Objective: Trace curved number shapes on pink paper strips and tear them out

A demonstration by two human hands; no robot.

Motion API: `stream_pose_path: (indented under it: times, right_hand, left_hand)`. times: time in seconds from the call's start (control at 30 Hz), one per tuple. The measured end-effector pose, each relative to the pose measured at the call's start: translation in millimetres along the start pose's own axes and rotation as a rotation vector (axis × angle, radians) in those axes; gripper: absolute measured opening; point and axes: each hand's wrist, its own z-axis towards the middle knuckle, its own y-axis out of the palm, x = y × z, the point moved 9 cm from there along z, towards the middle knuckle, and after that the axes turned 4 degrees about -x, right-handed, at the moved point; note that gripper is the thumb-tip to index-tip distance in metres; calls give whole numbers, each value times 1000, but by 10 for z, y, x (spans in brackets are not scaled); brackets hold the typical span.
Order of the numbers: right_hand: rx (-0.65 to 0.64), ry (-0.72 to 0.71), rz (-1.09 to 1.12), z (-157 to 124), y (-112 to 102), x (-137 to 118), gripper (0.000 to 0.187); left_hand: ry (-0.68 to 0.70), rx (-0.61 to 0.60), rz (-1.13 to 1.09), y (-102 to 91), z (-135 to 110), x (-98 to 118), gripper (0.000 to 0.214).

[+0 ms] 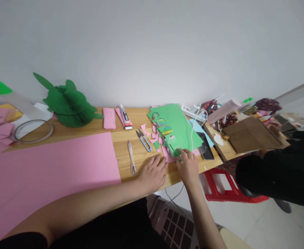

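Observation:
My left hand (153, 173) lies on the wooden table near its front edge, fingers stretched out and holding nothing. At the lower corner of the green paper sheets (183, 128), my right hand (188, 167) has its fingers bent and closed on the paper edge; the fingertips are partly hidden. Pink and green paper scraps (154, 136) lie just left of the sheets. Beside them are blue-handled thread snips (144, 141), blades apart. A clear pen (131, 157) rests left of my left hand. Holed, patterned cutouts (164, 129) show along the sheets' left edge.
A large pink sheet (71, 169) covers the table's left part. Behind it stand a green honeycomb paper piece (70, 105) and a tape roll (34, 131). A glue tube (125, 117), pink paper stacks (109, 118), a dark phone (206, 147), a red stool (222, 186) and another person's dark sleeve (279, 173) are visible.

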Motion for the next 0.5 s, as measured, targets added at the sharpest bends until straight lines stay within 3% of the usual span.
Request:
stream_pose_path:
  times: [0.2,0.33,0.5]
  right_hand:
    - [-7,-138,35,124,-14,-14,30]
    - [-10,-190,69,132,-42,-16,22]
    - [23,-208,85,86,-71,-29,20]
  left_hand:
    - [-41,-33,-210,-17,1,-41,46]
    - [-98,-61,-469,-117,73,-138,38]
    - [-373,-173,-935,-95,331,-376,30]
